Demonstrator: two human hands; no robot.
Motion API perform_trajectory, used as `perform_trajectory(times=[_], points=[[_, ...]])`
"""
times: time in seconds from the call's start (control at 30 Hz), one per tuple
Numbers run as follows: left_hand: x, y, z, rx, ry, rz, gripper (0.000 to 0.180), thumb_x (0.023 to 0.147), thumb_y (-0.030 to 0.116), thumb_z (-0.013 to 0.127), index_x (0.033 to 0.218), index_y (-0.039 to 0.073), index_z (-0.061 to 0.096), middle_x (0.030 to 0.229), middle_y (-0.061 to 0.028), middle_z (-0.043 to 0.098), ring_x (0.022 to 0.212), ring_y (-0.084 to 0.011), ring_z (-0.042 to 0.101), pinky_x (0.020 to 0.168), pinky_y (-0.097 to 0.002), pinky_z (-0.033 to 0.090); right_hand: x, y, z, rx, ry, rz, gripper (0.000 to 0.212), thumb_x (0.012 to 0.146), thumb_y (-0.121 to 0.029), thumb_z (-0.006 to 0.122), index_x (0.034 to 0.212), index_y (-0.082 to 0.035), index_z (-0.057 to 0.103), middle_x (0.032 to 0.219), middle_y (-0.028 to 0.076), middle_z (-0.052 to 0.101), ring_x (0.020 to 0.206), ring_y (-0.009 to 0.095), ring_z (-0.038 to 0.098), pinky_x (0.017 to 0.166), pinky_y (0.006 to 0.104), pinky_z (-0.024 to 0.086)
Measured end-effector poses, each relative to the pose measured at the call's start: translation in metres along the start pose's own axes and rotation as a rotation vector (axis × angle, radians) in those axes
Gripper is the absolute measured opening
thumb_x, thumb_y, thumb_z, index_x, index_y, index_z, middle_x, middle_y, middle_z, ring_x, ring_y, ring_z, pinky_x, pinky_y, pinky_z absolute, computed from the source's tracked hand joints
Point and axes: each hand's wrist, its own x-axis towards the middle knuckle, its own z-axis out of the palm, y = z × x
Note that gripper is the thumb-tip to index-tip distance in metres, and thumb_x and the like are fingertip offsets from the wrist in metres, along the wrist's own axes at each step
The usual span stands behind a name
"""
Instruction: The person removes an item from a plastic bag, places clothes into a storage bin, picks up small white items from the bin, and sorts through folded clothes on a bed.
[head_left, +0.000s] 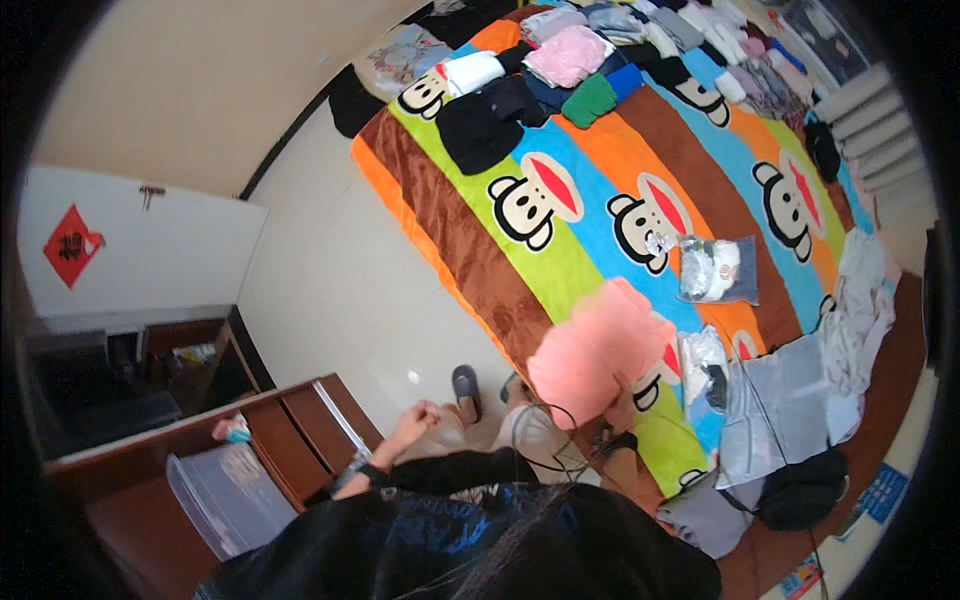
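Observation:
A coral-pink folded cloth (600, 350), slightly blurred, is over the near edge of the striped blanket (470, 270). My right hand (620, 412) grips its near right corner, with the fingers partly hidden by the fabric. My left hand (416, 422) is off the bed, above my lap, with its fingers curled in and nothing visible in them. Beyond the cloth lies a clear zip bag (722, 270) with white contents. A second clear bag (703, 365) with white and dark contents lies to the cloth's right.
Folded clothes (570, 55) fill the bed's far end, with black garments (480, 125) nearer. Light grey fabric (780, 405), a black bag (805, 490) and a grey roll (705, 515) lie at right. A cable (545, 465) crosses my lap. Left stand open drawers (290, 440) and a plastic bin (225, 495).

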Motion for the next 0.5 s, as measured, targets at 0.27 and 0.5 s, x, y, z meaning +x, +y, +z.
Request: perform_trajectory(times=[0.27, 0.5], points=[[-0.107, 0.051, -0.074, -0.152, 0.120, 0.488, 0.074, 0.077, 0.035, 0.064, 0.132, 0.003, 0.026, 0.131, -0.0163, 0.036, 0.124, -0.0254, 0.032, 0.101, -0.0352, 0.027, -0.130, 0.061, 0.100, -0.304, -0.490, 0.118, 0.038, 0.076, -0.011, 0.057, 0.112, -0.002, 0.049, 0.110, 0.011, 0.053, 0.104, 0.025, 0.050, 0.092, 0.0377, 0.038], [-0.285, -0.025, -0.116, -0.418, 0.011, 1.021, 0.091, 0.071, 0.036, 0.071, 0.136, 0.002, 0.017, 0.140, -0.0129, 0.023, 0.126, -0.0221, 0.025, 0.106, -0.0355, 0.019, -0.339, 0.181, 0.146, -1.162, -1.062, -0.823, 0.051, 0.075, -0.014, 0.054, 0.122, -0.002, 0.041, 0.127, 0.011, 0.041, 0.118, 0.024, 0.038, 0.098, 0.0370, 0.033]])
